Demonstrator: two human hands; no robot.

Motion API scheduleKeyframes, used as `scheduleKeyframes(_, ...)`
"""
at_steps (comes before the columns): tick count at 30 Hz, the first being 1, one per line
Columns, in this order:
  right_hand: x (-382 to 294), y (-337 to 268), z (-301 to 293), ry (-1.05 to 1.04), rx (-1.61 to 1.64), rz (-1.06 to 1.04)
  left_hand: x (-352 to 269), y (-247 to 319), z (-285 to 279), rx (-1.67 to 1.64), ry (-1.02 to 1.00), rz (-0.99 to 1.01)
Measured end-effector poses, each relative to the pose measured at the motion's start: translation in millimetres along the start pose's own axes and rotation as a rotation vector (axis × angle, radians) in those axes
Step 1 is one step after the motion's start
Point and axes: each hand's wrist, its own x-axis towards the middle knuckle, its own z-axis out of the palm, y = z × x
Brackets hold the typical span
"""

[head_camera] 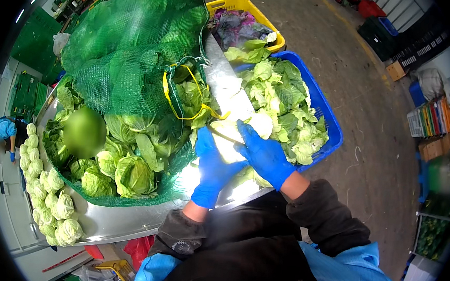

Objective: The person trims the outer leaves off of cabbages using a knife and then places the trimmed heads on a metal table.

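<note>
Blue gloves cover both hands. My left hand [213,167] is on the near side of a pale, overexposed cabbage [228,144], its fingers spread against the left edge. My right hand [265,155] lies on the cabbage's right side, with a thin dark strip, perhaps a knife, running from its fingers toward the left hand. Glare hides the exact grip. To the left, a green mesh sack [111,72] bulges with cabbages, and loose-leaved heads [137,176] show at its open mouth. Behind my right hand, a blue crate [334,135] holds cabbage leaves [284,93].
A yellow crate [275,27] of purple leaves stands beyond the blue one. Rows of trimmed cabbages [48,196] line the left end of the metal table [119,221]. Another person [6,129] stands at far left. A red bag [139,250] is below the table edge.
</note>
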Motion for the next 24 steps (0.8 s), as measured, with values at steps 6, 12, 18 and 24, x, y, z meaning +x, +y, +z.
scheduleKeyframes(6, 44.9, 68.4, 0.1, -0.003, 0.214, 0.254, 0.7, 30.0, -12.2, 0.172, -0.168, 0.165)
scheduleKeyframes(12, 22.6, 169.1, 65.3, 0.363, 0.486, 0.373, 43.7, 19.4, -32.5, 0.056, -0.456, 0.532)
scheduleKeyframes(18, 5.7, 50.7, -10.6, 0.183, 0.425, 0.172, 55.1, 9.5, -56.5, -0.104, -0.641, 0.496)
scheduleKeyframes(24, 10.0, 31.0, -9.5, 0.056, 0.52, 0.12, -23.1, -9.6, 5.9, -0.222, 0.019, 0.076)
